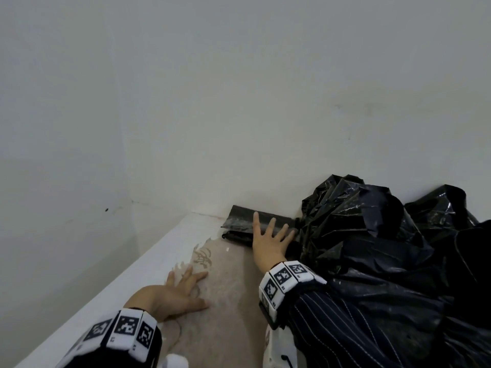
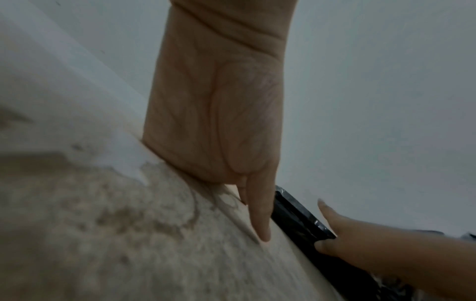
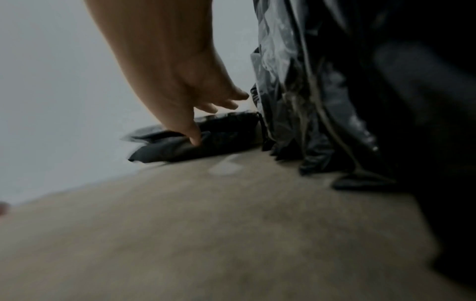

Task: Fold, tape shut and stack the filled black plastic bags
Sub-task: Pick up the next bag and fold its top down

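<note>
Folded bag: small flat black plastic packet [image 1: 240,225], lying on the floor at the wall's foot, at 12 o'clock from the right hand; glossy strip across its top, whether tape I cannot tell.
Left hand: [image 1: 174,293] flat on the beige floor [image 1: 225,301] at 7 o'clock in the head view, fingers straight and spread, grasping nothing; well apart from the packet.
Left wrist band: white blocks with black square markers [image 1: 127,329] above a dark cuff.
Right hand: [image 1: 268,241] laid on the folded bag, fingers extended and splayed, pressing down; thumb tip [image 3: 195,140] at the packet's near edge, not curled round it.
Right sleeve: dark pinstriped cloth [image 1: 332,328], marker band [image 1: 285,278] at the wrist.
Loose bags: crumpled heap of black plastic [image 1: 372,235] at 3 o'clock from the right hand, touching the packet's right end and leaning against the wall.
Ledge: white painted skirting [image 1: 106,282] along the floor's left edge, paint ragged where it meets the floor.
Wall: plain pale grey [image 1: 239,102], forming a corner behind the packet.
</note>
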